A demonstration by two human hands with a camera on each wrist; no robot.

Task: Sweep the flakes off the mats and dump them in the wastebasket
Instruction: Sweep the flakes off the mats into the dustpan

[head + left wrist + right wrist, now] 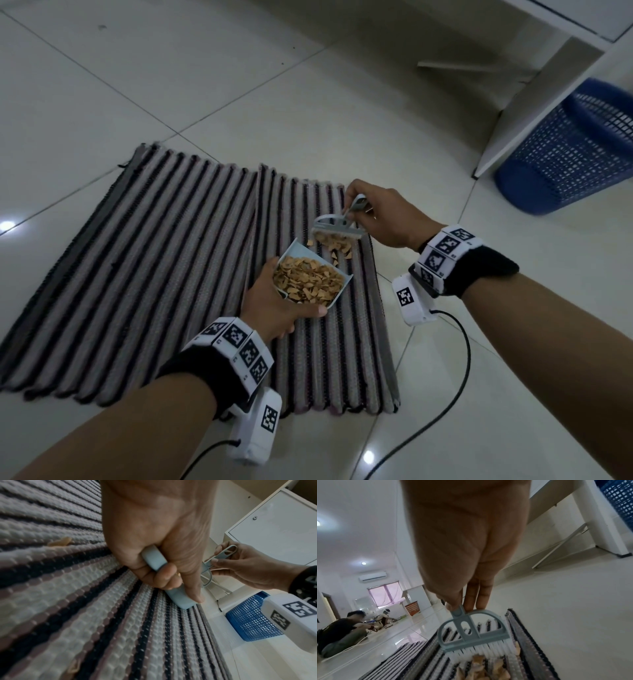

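The left hand (pixel 274 301) grips the dustpan (pixel 310 277), full of flakes (pixel 306 281), on the right mat (pixel 329 308). Just beyond, the right hand (pixel 383 216) pinches the brush (pixel 337 228) handle; its bristles touch loose flakes (pixel 334 245) before the pan's mouth. The left mat (pixel 144 267) lies beside. The blue wastebasket (pixel 568 147) stands far right on the floor (pixel 239 85).
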